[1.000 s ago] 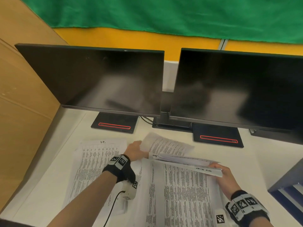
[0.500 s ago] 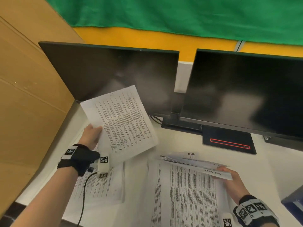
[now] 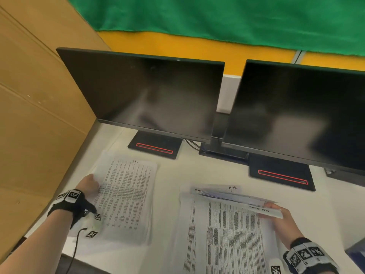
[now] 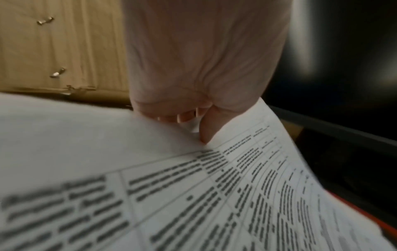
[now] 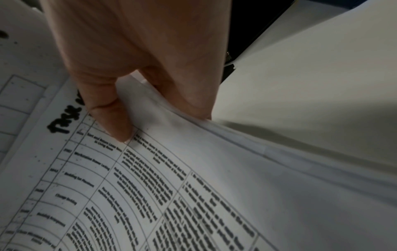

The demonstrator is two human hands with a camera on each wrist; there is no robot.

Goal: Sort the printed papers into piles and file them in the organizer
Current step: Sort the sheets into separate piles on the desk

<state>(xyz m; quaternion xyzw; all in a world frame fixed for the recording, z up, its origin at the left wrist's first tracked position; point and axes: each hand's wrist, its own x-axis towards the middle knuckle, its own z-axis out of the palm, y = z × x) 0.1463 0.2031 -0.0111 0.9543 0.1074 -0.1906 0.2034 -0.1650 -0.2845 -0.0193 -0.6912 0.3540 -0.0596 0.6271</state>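
A printed sheet lies on top of the left pile on the white desk. My left hand pinches its left edge; in the left wrist view the curled fingers and the thumb clamp that sheet. A second pile of printed papers lies at the right. Just above its far end, my right hand holds up a thin sheaf of papers. In the right wrist view my thumb lies on top of the sheaf, with the fingers under it.
Two dark monitors stand at the back on black bases with red lines. A cardboard wall closes the left side. A dark blue corner shows at the right edge. A black cable trails from my left wrist.
My left hand took a sheet from the sheaf, swung it up and to the left, and has now lowered it onto the left pile. The right hand kept hold of the sheaf.
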